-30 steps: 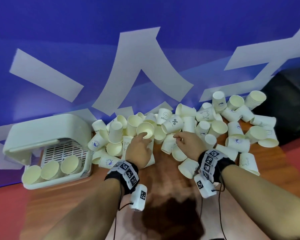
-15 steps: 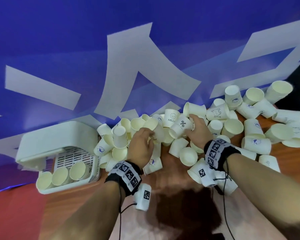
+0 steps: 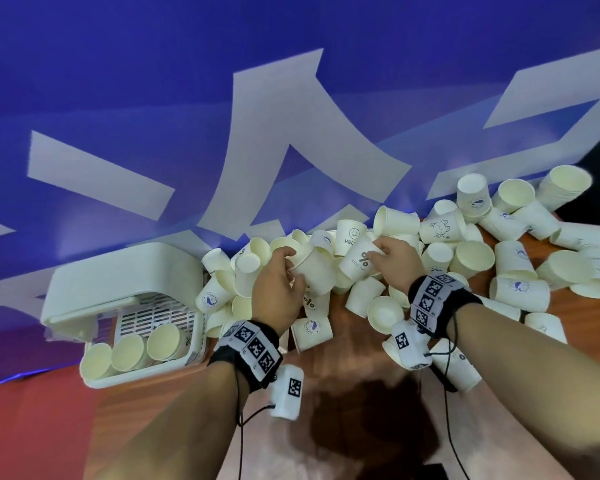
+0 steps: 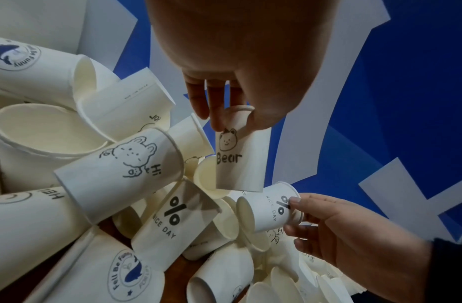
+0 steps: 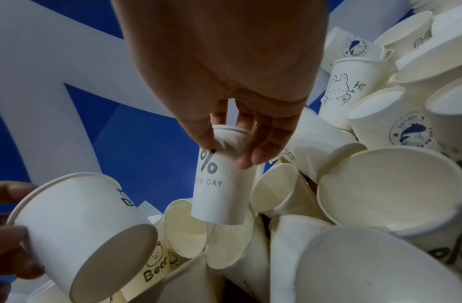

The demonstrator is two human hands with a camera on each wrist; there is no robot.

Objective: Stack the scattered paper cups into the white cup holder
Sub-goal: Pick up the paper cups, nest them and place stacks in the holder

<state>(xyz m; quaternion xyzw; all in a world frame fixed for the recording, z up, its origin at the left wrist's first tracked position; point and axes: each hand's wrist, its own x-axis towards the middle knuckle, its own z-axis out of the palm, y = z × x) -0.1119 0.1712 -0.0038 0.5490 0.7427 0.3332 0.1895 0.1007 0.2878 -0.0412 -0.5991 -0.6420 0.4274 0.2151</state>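
Note:
Many white paper cups (image 3: pixel 471 258) lie scattered in a pile against the blue wall. The white cup holder (image 3: pixel 125 275) stands at the left, with three cup stacks (image 3: pixel 129 351) lying in its tray. My left hand (image 3: pixel 291 268) grips a cup printed "Bear" (image 4: pixel 240 160) near its rim, lifted a little above the pile. My right hand (image 3: pixel 378 256) pinches a "% NICE DAY" cup (image 5: pixel 219 184) by its top. The two held cups are side by side, a short way apart. The bear cup (image 5: pixel 77 221) shows its base in the right wrist view.
The blue wall with white shapes (image 3: pixel 291 133) rises right behind the pile. Bare wooden tabletop (image 3: pixel 343 393) lies between my forearms. More cups (image 3: pixel 520 289) spread to the right, up to a dark area at the table's right edge.
Both hands have reached forward into the pile, and each has closed round a cup. The left hand's cup has come up off the heap.

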